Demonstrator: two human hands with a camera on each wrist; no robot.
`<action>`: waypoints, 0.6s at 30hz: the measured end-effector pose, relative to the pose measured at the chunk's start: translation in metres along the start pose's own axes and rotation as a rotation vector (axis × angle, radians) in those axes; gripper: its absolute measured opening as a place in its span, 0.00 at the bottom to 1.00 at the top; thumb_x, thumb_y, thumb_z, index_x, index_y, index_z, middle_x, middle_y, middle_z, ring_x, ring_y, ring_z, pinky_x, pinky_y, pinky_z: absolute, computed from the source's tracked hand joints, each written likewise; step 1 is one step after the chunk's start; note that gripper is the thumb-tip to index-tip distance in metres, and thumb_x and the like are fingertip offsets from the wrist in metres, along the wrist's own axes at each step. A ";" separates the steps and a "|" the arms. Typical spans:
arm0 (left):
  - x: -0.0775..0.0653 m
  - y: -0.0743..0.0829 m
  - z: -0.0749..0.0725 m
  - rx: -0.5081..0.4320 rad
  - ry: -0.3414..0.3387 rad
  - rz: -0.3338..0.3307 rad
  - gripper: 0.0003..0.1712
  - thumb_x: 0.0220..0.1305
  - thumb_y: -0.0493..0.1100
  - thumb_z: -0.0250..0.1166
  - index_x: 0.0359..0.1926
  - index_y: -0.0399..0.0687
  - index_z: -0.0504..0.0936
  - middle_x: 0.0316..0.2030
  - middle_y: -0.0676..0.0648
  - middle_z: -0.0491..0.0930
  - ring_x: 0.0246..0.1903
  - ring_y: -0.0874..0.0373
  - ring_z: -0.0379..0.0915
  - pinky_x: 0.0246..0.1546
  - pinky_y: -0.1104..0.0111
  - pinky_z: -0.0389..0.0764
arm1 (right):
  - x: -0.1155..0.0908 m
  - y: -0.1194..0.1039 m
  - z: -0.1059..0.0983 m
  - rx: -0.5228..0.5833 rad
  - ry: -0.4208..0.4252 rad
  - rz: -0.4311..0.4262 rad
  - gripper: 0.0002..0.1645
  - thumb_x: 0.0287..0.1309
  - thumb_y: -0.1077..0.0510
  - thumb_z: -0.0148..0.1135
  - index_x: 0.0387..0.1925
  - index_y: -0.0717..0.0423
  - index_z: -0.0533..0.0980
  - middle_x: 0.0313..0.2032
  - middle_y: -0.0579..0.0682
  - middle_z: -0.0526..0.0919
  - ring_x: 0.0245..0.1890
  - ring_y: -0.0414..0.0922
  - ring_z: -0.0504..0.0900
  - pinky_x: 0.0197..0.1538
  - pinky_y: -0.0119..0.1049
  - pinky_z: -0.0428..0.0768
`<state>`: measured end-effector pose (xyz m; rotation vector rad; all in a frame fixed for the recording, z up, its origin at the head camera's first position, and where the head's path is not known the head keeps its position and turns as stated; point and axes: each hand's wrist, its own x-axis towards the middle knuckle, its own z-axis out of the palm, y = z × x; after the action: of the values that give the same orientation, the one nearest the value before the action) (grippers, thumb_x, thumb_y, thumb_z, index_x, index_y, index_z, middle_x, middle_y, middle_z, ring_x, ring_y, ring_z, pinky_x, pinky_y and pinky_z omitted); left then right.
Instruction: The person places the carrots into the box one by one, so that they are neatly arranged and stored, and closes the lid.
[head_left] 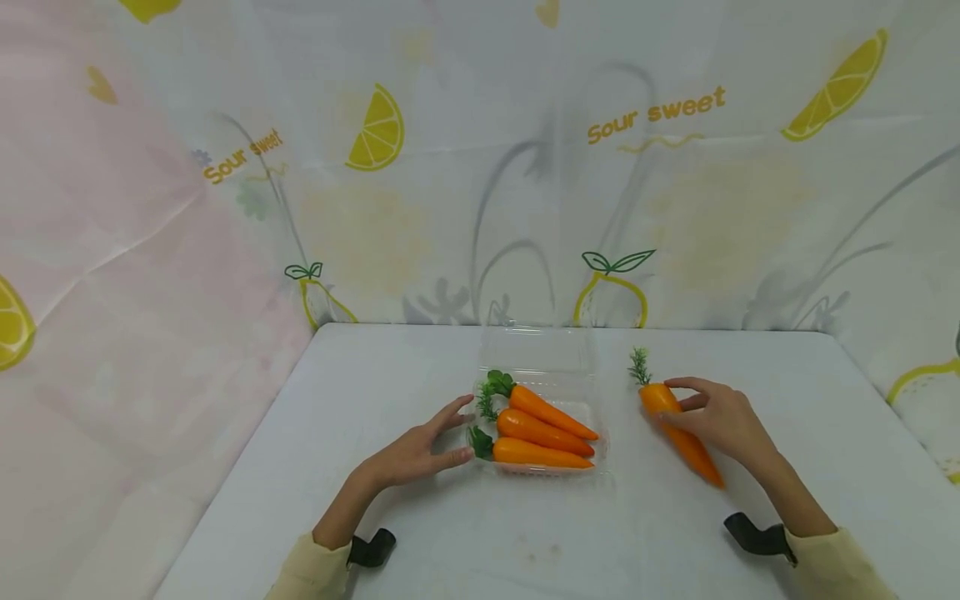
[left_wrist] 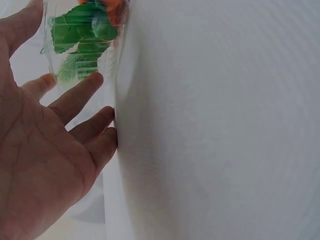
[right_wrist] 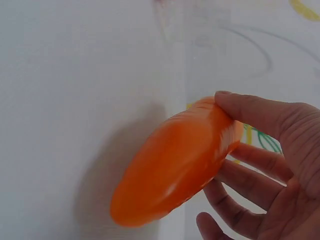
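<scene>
Three orange carrots with green tops lie side by side in a clear plastic box, among them the front carrot. My left hand is at the box's left side, its fingers spread and fairly straight; in the left wrist view the fingertips reach the box's wall beside the green leaves. To the right of the box, my right hand pinches another carrot near its thick end between thumb and fingers. This carrot's leafy top points away and its tip points toward me.
The box's clear lid stands open behind it. Everything rests on a white table. A lemon-printed cloth hangs behind the table's back edge. A black band part sits at each wrist.
</scene>
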<state>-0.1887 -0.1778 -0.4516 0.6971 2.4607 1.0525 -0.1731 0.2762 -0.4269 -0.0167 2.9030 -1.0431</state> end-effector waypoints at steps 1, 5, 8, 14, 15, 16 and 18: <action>0.000 0.000 0.000 0.001 0.001 -0.001 0.46 0.67 0.63 0.61 0.78 0.70 0.45 0.70 0.51 0.65 0.69 0.46 0.59 0.64 0.40 0.60 | 0.000 -0.002 0.000 0.003 0.007 -0.008 0.39 0.54 0.42 0.72 0.61 0.61 0.74 0.41 0.62 0.85 0.41 0.58 0.82 0.37 0.45 0.81; 0.000 0.001 -0.001 0.001 -0.001 0.001 0.46 0.67 0.63 0.61 0.78 0.70 0.45 0.70 0.51 0.65 0.69 0.47 0.59 0.64 0.40 0.60 | 0.000 -0.012 -0.003 0.013 0.029 -0.017 0.40 0.54 0.40 0.72 0.61 0.60 0.74 0.42 0.63 0.85 0.41 0.58 0.83 0.35 0.43 0.82; 0.000 0.001 -0.001 0.004 0.000 0.001 0.46 0.67 0.63 0.61 0.78 0.70 0.45 0.70 0.50 0.65 0.69 0.46 0.59 0.64 0.40 0.60 | 0.001 -0.021 -0.005 0.027 0.053 -0.018 0.41 0.54 0.39 0.71 0.62 0.59 0.74 0.43 0.63 0.85 0.41 0.58 0.83 0.36 0.44 0.82; -0.001 0.000 0.000 -0.002 0.000 -0.004 0.46 0.67 0.63 0.61 0.78 0.70 0.45 0.70 0.49 0.64 0.68 0.45 0.60 0.63 0.39 0.60 | 0.005 -0.039 -0.004 0.069 0.074 -0.053 0.42 0.51 0.36 0.73 0.61 0.56 0.75 0.42 0.60 0.86 0.42 0.56 0.84 0.38 0.46 0.82; -0.001 0.000 0.000 -0.003 -0.001 -0.003 0.46 0.67 0.63 0.61 0.78 0.70 0.45 0.70 0.49 0.64 0.68 0.45 0.60 0.63 0.39 0.60 | 0.005 -0.043 -0.004 0.076 0.076 -0.059 0.42 0.51 0.36 0.73 0.61 0.56 0.76 0.42 0.60 0.86 0.42 0.56 0.84 0.39 0.46 0.82; -0.001 0.000 0.000 -0.003 -0.002 0.000 0.46 0.67 0.63 0.61 0.78 0.70 0.45 0.70 0.50 0.64 0.68 0.45 0.60 0.63 0.39 0.60 | 0.006 -0.046 -0.004 0.084 0.077 -0.065 0.41 0.52 0.37 0.73 0.61 0.55 0.76 0.42 0.60 0.86 0.42 0.56 0.84 0.39 0.45 0.82; -0.001 0.001 0.000 -0.001 -0.002 0.004 0.47 0.67 0.63 0.61 0.78 0.69 0.45 0.70 0.50 0.64 0.68 0.46 0.60 0.63 0.39 0.60 | 0.007 -0.052 -0.003 0.099 0.079 -0.083 0.41 0.52 0.37 0.73 0.61 0.55 0.76 0.43 0.59 0.86 0.42 0.55 0.83 0.39 0.45 0.82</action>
<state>-0.1879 -0.1779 -0.4509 0.7025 2.4579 1.0543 -0.1806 0.2378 -0.3916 -0.0939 2.9399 -1.2265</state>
